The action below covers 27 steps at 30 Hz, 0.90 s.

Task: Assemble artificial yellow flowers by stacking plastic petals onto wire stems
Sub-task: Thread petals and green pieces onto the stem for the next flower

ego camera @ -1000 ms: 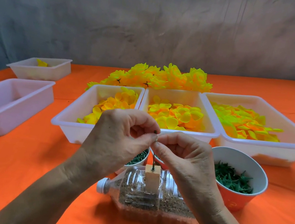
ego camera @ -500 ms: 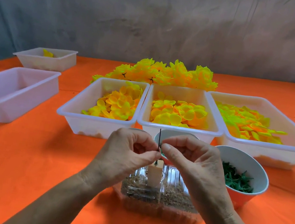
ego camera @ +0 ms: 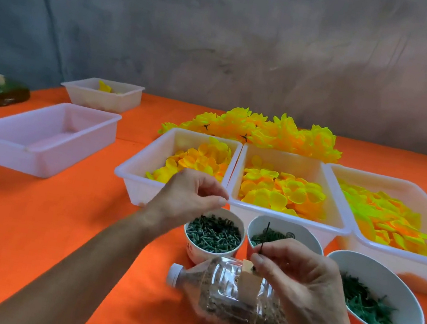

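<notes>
**Wire standing in the block, right hand on it**

Right hand (ego camera: 297, 277) is pinching the thin dark wire (ego camera: 264, 237) between thumb and finger. The wire stands upright with its foot in a small pale block (ego camera: 249, 281) stuck on a clear bottle (ego camera: 226, 297) that lies on its side; the hand covers most of the block, so I can't see how deep the wire goes. Left hand (ego camera: 189, 197) is raised near the left petal tray (ego camera: 130, 176), fingertips curled toward the thumb, and honestly I can't tell if there's anything tiny between them. Petals fill three white trays, with the middle tray (ego camera: 282, 218) just behind the cups. The middle cup (ego camera: 255, 225) is half hidden by the right hand, its contents are a green blur
</notes>
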Each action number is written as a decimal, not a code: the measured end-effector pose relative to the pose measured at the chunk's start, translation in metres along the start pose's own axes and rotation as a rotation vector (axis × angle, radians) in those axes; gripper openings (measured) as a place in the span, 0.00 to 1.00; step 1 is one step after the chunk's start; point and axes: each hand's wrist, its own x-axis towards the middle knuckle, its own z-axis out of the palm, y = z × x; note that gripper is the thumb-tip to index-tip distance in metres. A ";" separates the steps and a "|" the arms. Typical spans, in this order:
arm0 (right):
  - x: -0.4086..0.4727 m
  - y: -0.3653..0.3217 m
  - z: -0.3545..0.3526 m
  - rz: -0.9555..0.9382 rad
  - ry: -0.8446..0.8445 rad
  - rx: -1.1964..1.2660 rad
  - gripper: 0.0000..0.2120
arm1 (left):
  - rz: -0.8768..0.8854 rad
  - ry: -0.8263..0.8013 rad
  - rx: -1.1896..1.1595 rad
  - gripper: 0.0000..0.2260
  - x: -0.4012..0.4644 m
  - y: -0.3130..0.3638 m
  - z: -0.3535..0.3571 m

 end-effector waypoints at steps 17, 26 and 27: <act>0.010 -0.008 -0.013 0.119 -0.180 0.001 0.04 | -0.196 -0.304 1.125 0.08 0.131 -0.068 0.020; 0.008 0.000 -0.010 0.131 -0.125 0.023 0.08 | -0.260 0.041 0.202 0.12 0.129 -0.070 -0.016; 0.008 0.000 -0.009 0.139 -0.121 0.042 0.09 | -0.278 0.079 -0.002 0.08 0.126 -0.066 -0.020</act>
